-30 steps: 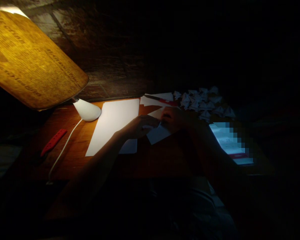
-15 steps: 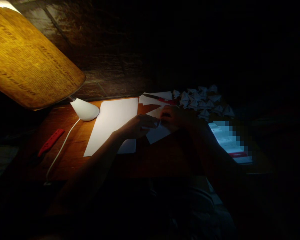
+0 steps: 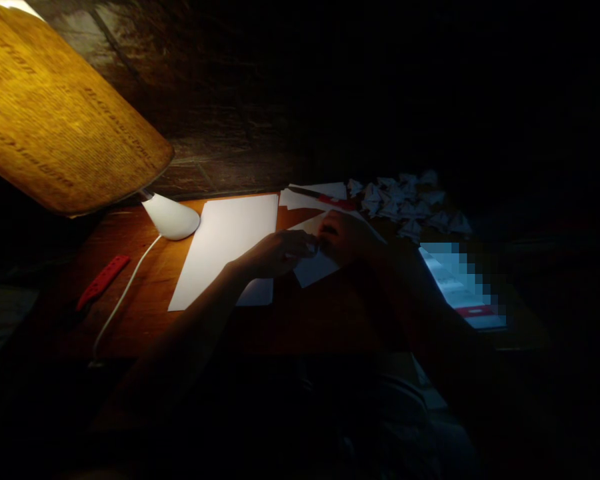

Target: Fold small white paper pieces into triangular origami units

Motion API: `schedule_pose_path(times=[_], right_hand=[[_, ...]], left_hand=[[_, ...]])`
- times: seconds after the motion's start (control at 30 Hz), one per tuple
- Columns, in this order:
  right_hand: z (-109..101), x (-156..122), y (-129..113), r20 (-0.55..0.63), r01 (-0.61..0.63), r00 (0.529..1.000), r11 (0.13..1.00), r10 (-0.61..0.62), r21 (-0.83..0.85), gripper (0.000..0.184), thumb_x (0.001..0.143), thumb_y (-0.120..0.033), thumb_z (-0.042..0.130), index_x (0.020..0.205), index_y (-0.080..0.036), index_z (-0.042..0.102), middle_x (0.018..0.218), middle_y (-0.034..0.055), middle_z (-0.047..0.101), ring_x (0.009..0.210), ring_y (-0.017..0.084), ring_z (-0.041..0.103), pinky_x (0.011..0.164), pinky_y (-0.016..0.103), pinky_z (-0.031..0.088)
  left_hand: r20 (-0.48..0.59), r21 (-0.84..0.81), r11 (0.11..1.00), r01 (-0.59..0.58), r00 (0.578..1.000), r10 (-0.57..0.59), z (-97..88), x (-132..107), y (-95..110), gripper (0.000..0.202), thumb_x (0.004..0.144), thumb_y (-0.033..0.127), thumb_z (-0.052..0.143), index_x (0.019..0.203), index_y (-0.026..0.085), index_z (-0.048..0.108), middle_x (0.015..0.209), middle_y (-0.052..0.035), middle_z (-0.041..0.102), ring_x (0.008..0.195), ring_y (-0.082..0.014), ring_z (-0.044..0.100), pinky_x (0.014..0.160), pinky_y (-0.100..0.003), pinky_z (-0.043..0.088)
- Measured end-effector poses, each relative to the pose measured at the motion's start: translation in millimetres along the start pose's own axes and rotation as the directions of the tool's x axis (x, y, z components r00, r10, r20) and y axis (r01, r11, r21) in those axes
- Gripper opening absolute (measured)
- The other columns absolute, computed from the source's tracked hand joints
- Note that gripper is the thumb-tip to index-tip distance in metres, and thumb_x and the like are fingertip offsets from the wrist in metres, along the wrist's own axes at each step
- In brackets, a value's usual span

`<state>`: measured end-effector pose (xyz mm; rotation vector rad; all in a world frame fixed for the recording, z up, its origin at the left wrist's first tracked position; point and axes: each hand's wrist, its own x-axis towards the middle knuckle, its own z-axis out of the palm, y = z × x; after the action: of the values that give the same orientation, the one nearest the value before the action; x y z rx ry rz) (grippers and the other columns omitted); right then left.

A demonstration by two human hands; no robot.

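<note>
In dim lamplight, my left hand (image 3: 275, 255) and my right hand (image 3: 346, 237) meet over a small white sheet of paper (image 3: 314, 268) on the wooden table (image 3: 300, 320). Both hands have their fingers curled and pinch the paper where they meet, near its upper edge. The paper's lower corner sticks out below my fingers. A larger white sheet (image 3: 225, 248) lies flat just left of my left hand, partly under my forearm.
A pile of several small folded white paper pieces (image 3: 410, 203) lies at the back right. More white paper and a red object (image 3: 325, 197) lie behind my hands. A lit phone screen (image 3: 460, 287) is at right. A white lamp base (image 3: 171, 217), its cord, the yellow printed shade (image 3: 55, 120) and a red strip (image 3: 103, 281) are at left.
My hands have stayed on the small paper, the fingers shifting slightly. The view has moved a little; nothing else has changed.
</note>
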<state>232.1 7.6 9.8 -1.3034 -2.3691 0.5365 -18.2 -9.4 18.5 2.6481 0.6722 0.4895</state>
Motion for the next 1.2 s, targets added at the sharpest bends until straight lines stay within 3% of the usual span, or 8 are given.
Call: schedule_pose_path(times=[0.23, 0.53, 0.7, 0.93, 1.2], right_hand=[[4, 1, -1, -0.026, -0.021, 0.999, 0.999, 0.022, 0.038, 0.012, 0.097, -0.022, 0.066, 0.098, -0.018, 0.077, 0.108, 0.0094, 0.074, 0.094, 0.022, 0.064, 0.081, 0.033, 0.042], [8, 3, 0, -0.039, -0.060, 0.997, 0.998, 0.060, -0.001, 0.011, 0.096, -0.021, 0.067, 0.098, -0.016, 0.077, 0.106, 0.0109, 0.075, 0.093, 0.023, 0.064, 0.079, 0.034, 0.042], [4, -1, -6, -0.047, -0.056, 0.997, 0.998, 0.055, -0.017, 0.014, 0.098, -0.019, 0.065, 0.102, -0.017, 0.078, 0.118, 0.0116, 0.072, 0.095, 0.022, 0.064, 0.079, 0.034, 0.043], [3, -2, -10, -0.031, -0.076, 0.997, 0.996, 0.075, -0.042, 0.013, 0.099, -0.021, 0.064, 0.100, -0.017, 0.077, 0.117, 0.0120, 0.071, 0.095, 0.022, 0.063, 0.076, 0.034, 0.042], [5, 0, -9, -0.019, -0.105, 0.994, 0.994, 0.105, -0.021, 0.011, 0.098, -0.019, 0.064, 0.099, -0.017, 0.075, 0.117, 0.0120, 0.070, 0.096, 0.022, 0.062, 0.077, 0.033, 0.041]], left_hand=[[-0.007, -0.007, 1.000, 0.012, 1.000, -0.012, -1.5, 1, 5, 0.036, 0.088, 0.007, 0.060, 0.112, 0.023, 0.082, 0.134, -0.0093, 0.076, 0.117, -0.0226, 0.076, 0.097, -0.037, 0.067], [0.011, 0.084, 0.996, 0.028, 1.000, -0.029, 1.1, -3, 2, 0.035, 0.092, 0.012, 0.062, 0.119, 0.024, 0.081, 0.140, -0.0106, 0.071, 0.116, -0.0228, 0.075, 0.096, -0.037, 0.065], [0.008, 0.059, 0.998, 0.004, 1.000, -0.004, 2.2, -2, 1, 0.035, 0.093, 0.012, 0.060, 0.119, 0.024, 0.080, 0.137, -0.0089, 0.073, 0.117, -0.0212, 0.075, 0.098, -0.035, 0.065], [0.009, -0.001, 1.000, 0.025, 1.000, -0.025, 2.0, -2, -1, 0.047, 0.089, 0.010, 0.061, 0.132, 0.023, 0.076, 0.135, -0.0087, 0.077, 0.126, -0.0236, 0.073, 0.111, -0.043, 0.061], [0.045, 0.070, 0.997, 0.024, 0.999, -0.028, 1.2, -4, -3, 0.055, 0.090, 0.010, 0.062, 0.141, 0.029, 0.074, 0.142, -0.0073, 0.075, 0.129, -0.0254, 0.073, 0.110, -0.045, 0.063]])
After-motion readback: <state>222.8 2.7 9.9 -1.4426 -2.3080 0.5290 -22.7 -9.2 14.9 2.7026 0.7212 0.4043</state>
